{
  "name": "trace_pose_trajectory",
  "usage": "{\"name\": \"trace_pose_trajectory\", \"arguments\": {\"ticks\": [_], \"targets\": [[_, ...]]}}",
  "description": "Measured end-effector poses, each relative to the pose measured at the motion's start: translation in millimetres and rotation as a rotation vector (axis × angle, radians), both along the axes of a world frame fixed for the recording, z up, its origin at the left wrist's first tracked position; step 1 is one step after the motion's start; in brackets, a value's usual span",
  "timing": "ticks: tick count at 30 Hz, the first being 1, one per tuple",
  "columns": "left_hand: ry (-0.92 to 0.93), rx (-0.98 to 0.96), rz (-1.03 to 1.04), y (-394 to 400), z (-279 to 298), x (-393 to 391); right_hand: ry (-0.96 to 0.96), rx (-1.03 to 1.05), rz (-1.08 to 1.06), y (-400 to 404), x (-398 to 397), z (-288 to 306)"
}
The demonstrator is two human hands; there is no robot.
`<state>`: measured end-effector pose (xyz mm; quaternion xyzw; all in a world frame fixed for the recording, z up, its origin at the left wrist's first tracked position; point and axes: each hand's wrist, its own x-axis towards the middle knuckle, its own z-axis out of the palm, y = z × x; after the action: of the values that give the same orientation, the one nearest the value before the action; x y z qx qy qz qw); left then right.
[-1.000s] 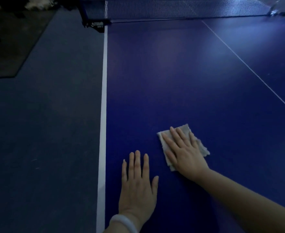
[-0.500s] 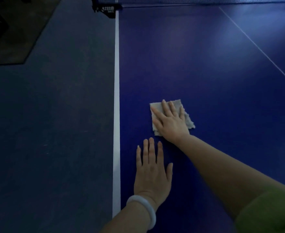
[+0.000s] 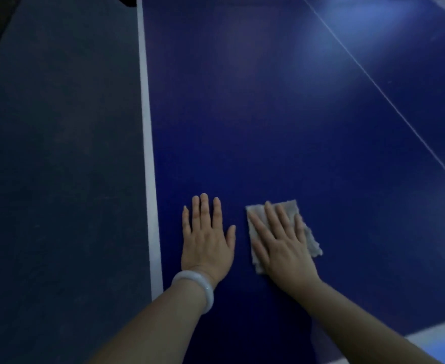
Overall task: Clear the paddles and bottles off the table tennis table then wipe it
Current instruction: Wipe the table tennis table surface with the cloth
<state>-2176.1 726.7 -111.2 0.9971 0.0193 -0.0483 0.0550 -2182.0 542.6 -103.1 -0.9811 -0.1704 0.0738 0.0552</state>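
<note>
The table tennis table [image 3: 268, 114] has a deep blue, matte top with a white band along its left edge, another white band showing at the near right corner, and a thin white centre line running away to the far right. A pale sheen of light lies on the far part of the surface.

Counted: one table, one cloth, two hands, one bracelet.

Nearest, two bare forearms reach in from the bottom of the view. The left wrist wears a pale, smooth bracelet [image 3: 197, 287]. Just beyond it the left hand [image 3: 206, 240] lies flat on the blue top, fingers straight and close together, thumb spread out to the right, holding nothing; it sits just right of the white edge band.

To its right, apart from it, the right hand [image 3: 281, 243] presses flat on a cloth [image 3: 309, 240], a light grey, folded, somewhat ragged rag. Its fingers are straight and slightly spread, pointing far and a little left. The cloth lies under palm and fingers; its far edge shows just past the fingertips, and its frayed right side sticks out beyond the little finger.

Left of the table lies a dark grey-blue floor [image 3: 58, 179].
</note>
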Motion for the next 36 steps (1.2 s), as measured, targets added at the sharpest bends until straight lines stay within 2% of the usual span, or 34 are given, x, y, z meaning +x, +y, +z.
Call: {"name": "trace_pose_trajectory", "arguments": {"ticks": [2,3,4,6,7,8,9,11,13,14,16,19,21,23,24,26,29,31,34,36], "targets": [[-0.007,0.003,0.004,0,1,-1,0.017,-0.032,0.017,-42,-7,-2],[-0.016,0.000,0.005,0,0,-1,0.008,-0.077,-0.068,-65,-5,-5],[-0.021,-0.002,0.006,-1,0,-1,0.005,-0.106,-0.234,-84,-3,-7],[-0.024,-0.003,0.004,-1,0,-1,0.042,-0.021,-0.691,-100,-3,-4],[-0.025,-0.004,0.004,-1,1,-1,0.070,0.018,-0.830,-94,-6,-1],[-0.021,0.000,0.004,-1,1,-1,0.088,0.019,-0.854,-80,-13,1],[-0.017,0.005,0.004,-1,2,-1,0.047,0.006,-0.777,-63,-26,0],[-0.018,0.009,0.000,-1,1,-1,-0.033,-0.011,-0.431,-29,-61,0],[-0.013,-0.002,-0.002,0,2,0,0.021,0.004,-0.095,-26,-94,5],[-0.017,0.000,-0.001,0,2,0,0.051,0.004,-0.024,-37,-101,7],[-0.028,0.010,-0.006,-1,2,-1,0.027,-0.029,-0.120,-77,-106,6],[-0.012,0.010,-0.006,-2,3,-1,0.002,-0.061,-0.566,-130,-102,-1],[0.000,0.025,-0.005,-3,3,-1,0.022,-0.032,-0.757,-132,-99,-4],[0.028,0.027,0.001,-6,6,1,0.056,0.007,-0.765,-112,-99,-2],[0.044,0.015,0.004,-8,9,2,0.059,0.026,-0.694,-98,-102,0],[0.044,-0.018,-0.043,-19,15,6,0.045,0.055,-0.457,-79,-115,4],[-0.024,-0.082,-0.240,-57,25,5,0.027,0.050,-0.155,-96,-133,7],[-0.020,-0.132,-0.307,-88,29,4,-0.021,0.021,-0.228,-126,-136,4],[0.019,-0.154,-0.326,-131,33,8,-0.043,-0.013,-0.590,-165,-124,-2],[0.032,-0.137,-0.338,-157,35,17,-0.049,-0.027,-0.729,-173,-114,-6]]}}
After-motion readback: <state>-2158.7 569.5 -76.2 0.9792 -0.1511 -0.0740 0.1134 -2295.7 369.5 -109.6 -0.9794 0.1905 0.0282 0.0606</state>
